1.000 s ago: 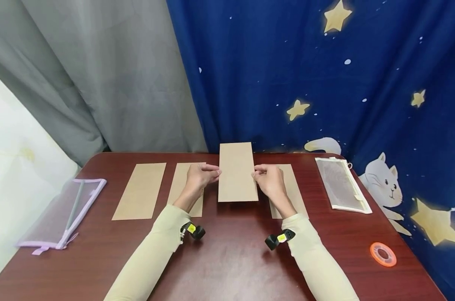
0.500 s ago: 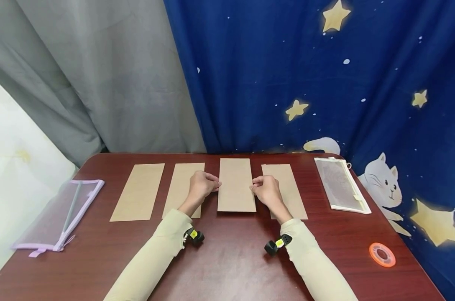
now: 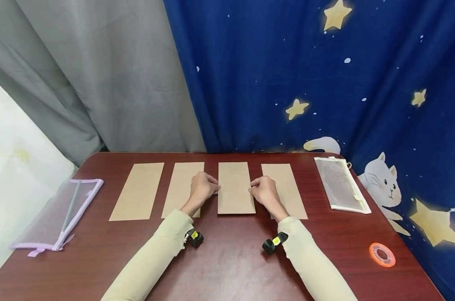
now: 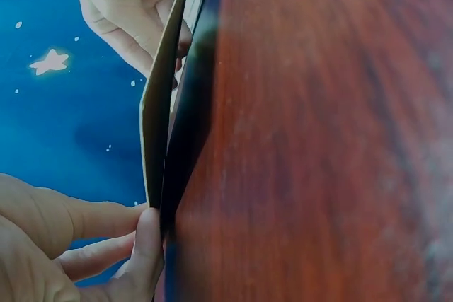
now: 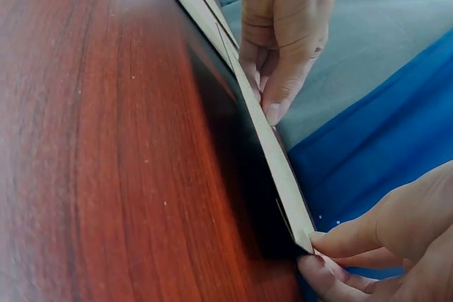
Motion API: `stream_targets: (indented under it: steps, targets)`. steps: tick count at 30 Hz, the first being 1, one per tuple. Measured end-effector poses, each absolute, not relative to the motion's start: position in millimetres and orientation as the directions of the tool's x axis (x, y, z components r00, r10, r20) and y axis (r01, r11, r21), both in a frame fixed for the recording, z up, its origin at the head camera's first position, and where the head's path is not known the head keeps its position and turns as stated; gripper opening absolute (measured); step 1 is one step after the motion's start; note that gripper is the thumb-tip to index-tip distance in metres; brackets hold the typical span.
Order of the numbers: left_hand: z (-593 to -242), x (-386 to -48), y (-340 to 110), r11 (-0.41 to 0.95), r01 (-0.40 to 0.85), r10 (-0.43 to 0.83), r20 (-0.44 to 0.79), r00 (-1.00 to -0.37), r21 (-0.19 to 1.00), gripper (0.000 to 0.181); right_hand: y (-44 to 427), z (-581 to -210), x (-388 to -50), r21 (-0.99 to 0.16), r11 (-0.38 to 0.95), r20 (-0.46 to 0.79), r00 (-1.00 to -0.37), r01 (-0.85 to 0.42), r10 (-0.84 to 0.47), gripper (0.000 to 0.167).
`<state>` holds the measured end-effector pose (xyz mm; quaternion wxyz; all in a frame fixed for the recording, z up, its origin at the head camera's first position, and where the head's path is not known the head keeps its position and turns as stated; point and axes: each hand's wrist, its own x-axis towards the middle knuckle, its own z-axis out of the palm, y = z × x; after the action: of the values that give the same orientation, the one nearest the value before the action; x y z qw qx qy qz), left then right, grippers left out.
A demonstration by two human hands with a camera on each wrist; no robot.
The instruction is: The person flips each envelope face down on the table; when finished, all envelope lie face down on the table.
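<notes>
Between the two hands, a brown kraft paper envelope-like rectangle (image 3: 235, 190) is held just above the table, its near edge slightly raised over a dark shadow. My left hand (image 3: 202, 187) pinches its left edge between thumb and fingers; the left wrist view shows that pinch on the thin rim (image 4: 157, 125). On the opposite edge my right hand (image 3: 265, 190) pinches it too, as the right wrist view shows along the rectangle's side (image 5: 272, 153). Similar brown rectangles lie flat: one at far left (image 3: 138, 192), one partly under the left hand (image 3: 178, 192), one partly under the right hand (image 3: 289, 192).
A lilac-edged mesh zip pouch (image 3: 62, 217) lies at the table's left side. On the right are a white-edged mesh zip pouch (image 3: 340, 184) and an orange ring-shaped spool (image 3: 382, 255). The dark red wooden table (image 3: 227, 267) ends at curtains behind.
Both hands have lowered the brown rectangle from a raised position down close to the table, into line with the others. Its pinched edges stay in the same fingers.
</notes>
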<state>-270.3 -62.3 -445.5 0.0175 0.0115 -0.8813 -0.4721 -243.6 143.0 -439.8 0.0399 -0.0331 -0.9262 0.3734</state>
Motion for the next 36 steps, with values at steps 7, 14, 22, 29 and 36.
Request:
stream_targets:
  steps: [7,14,22,29,36]
  targets:
    - [-444,-270,-62,0.598,-0.010,-0.032,0.011,-0.999,0.801,0.006,139,-444,-245,-0.682,0.731,0.086,-0.992,0.006,0.088,0.021]
    - [-441,-268,-61,0.696,0.065,-0.007,0.098,-0.995,0.716,0.007,136,-447,-244,-0.651,0.758,0.141,-0.987,-0.037,0.073,0.013]
    - [-440,-267,-60,0.723,0.117,0.028,0.140,-0.990,0.681,0.005,137,-447,-244,-0.665,0.747,0.120,-0.990,-0.029,0.069,0.018]
    - [-432,-264,-58,0.683,0.028,0.007,0.031,-0.999,0.730,0.013,176,-432,-238,-0.693,0.720,0.139,-0.986,-0.029,0.095,0.023]
    - [-421,-261,-44,0.430,-0.087,0.043,-0.116,-0.992,0.899,0.029,256,-412,-228,-0.751,0.660,0.051,-0.993,0.033,0.108,0.032]
